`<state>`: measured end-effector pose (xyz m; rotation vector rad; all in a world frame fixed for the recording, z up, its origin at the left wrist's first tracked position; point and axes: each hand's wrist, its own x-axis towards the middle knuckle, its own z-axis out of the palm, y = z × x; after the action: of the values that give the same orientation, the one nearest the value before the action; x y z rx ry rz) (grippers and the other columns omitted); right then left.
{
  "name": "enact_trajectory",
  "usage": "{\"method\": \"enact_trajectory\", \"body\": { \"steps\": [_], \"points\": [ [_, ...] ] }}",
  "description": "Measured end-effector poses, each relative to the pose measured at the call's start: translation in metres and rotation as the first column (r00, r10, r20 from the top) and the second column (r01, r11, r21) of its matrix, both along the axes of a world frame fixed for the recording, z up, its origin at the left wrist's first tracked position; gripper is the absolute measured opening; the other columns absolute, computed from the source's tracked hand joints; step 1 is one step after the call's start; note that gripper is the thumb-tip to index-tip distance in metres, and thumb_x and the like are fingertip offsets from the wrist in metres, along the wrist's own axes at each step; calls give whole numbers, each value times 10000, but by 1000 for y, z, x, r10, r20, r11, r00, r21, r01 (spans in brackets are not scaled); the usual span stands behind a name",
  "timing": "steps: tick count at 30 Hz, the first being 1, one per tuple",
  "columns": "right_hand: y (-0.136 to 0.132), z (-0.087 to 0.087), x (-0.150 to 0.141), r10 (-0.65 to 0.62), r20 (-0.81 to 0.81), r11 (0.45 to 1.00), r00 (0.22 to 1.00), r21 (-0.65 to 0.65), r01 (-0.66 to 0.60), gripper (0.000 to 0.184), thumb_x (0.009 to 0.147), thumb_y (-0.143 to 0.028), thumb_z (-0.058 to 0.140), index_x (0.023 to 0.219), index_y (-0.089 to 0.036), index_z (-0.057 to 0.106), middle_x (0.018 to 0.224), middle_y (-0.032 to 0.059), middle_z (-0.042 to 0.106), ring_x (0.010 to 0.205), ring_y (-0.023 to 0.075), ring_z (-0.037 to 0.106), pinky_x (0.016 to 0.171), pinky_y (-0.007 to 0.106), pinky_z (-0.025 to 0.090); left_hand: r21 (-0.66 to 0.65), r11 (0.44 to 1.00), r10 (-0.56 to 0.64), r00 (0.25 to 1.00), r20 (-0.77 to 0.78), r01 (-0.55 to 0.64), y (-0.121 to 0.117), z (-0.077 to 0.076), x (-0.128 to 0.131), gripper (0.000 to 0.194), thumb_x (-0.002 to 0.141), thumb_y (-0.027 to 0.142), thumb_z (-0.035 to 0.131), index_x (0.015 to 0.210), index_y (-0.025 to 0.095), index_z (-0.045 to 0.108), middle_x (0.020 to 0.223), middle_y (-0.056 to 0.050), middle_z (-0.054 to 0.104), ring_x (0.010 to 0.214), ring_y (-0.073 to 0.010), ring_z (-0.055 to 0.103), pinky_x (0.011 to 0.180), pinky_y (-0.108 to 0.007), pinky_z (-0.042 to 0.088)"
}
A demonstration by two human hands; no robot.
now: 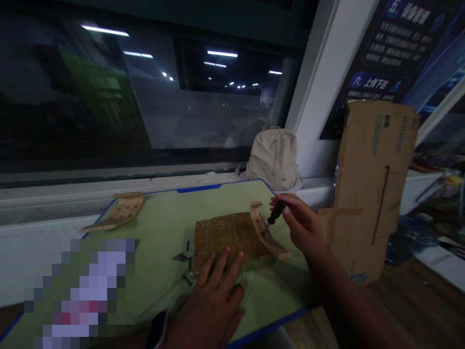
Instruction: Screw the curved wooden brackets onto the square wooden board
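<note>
1. Right hand (300,220): fingers closed around the dark handle of a screwdriver (277,212), shaft slanting down and left. The slant seems to bring the tip onto the face of the curved wooden piece; whether it sits in a screw head is too small to tell.

2. Curved wooden piece (256,222): lies across the right end of the brown panel, its near end reaching past the panel's corner. Likely placed there to bring its holes over the panel.

3. Left hand (210,295): fingers spread and extended, palm down, gripping nothing. Fingertips rest on the panel's near side, probably to steady it against the driver's push. Dark watch (159,327) on this wrist.

4. Brown panel (225,235): flat on the green tabletop (163,213), between the 2 hands, surface shiny as if film-wrapped.

5. Dark screws (190,264): loose, just left of the panel; handy for the left hand, I judge.

6. Second wooden piece (127,209): at the table's far left corner, well apart from the panel, perhaps kept aside for working room.

7. Beyond the table: pale backpack (274,157) by the window; tall cardboard (370,194) at right.
</note>
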<state>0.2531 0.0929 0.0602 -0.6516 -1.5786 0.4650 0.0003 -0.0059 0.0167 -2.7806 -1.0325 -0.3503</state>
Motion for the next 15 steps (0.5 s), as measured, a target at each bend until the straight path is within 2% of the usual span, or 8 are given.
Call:
{"method": "enact_trajectory", "body": {
  "steps": [3, 6, 8, 12, 15],
  "points": [
    [3, -3, 0, 23, -95, 998, 995, -54, -28, 188, 916, -317, 690, 1102, -292, 685, 962, 28, 733, 845, 169, 715, 746, 330, 602, 7, 1000, -3, 1000, -19, 3, 1, -1, 0, 229, 815, 206, 741, 1027, 173, 662, 1583, -206, 401, 1425, -477, 396, 1050, -666, 432],
    [5, -4, 0, -39, -140, 999, 989, 8, 40, 228, 844, -309, 773, 1046, -292, 668, 872, -2, 687, 755, 141, 671, 649, 265, 572, 21, 1000, 0, 1000, -25, 1, 2, -1, 0, 242, 797, 201, 753, 1021, 171, 666, 1575, -212, 411, 1406, -486, 421, 1031, -674, 444],
    [4, -4, 0, -97, -107, 993, 990, 62, 104, 221, 833, -304, 780, 1029, -291, 678, 887, 3, 659, 753, 138, 646, 638, 260, 563, 28, 1000, -2, 1000, -23, 3, 1, -1, 0, 234, 805, 209, 752, 1020, 170, 668, 1565, -211, 427, 1397, -483, 435, 1025, -672, 450],
    [0, 0, -1, -91, 15, 989, 996, 120, 88, 195, 897, -321, 699, 1088, -289, 714, 955, 41, 643, 871, 170, 649, 707, 299, 575, 18, 1000, -8, 1000, 7, 8, 0, -2, -1, 186, 903, 325, 698, 1015, 179, 665, 1583, -186, 411, 1424, -459, 406, 1051, -653, 435],
    [-1, 2, -1, -23, -7, 998, 1000, 60, 23, 211, 950, -326, 624, 1138, -284, 712, 1100, 75, 679, 1019, 196, 677, 828, 348, 596, 19, 1000, -6, 1000, 28, 5, 0, -4, -2, 227, 948, 392, 655, 1048, 188, 659, 1610, -174, 369, 1454, -450, 360, 1081, -645, 403]
  ]
}}
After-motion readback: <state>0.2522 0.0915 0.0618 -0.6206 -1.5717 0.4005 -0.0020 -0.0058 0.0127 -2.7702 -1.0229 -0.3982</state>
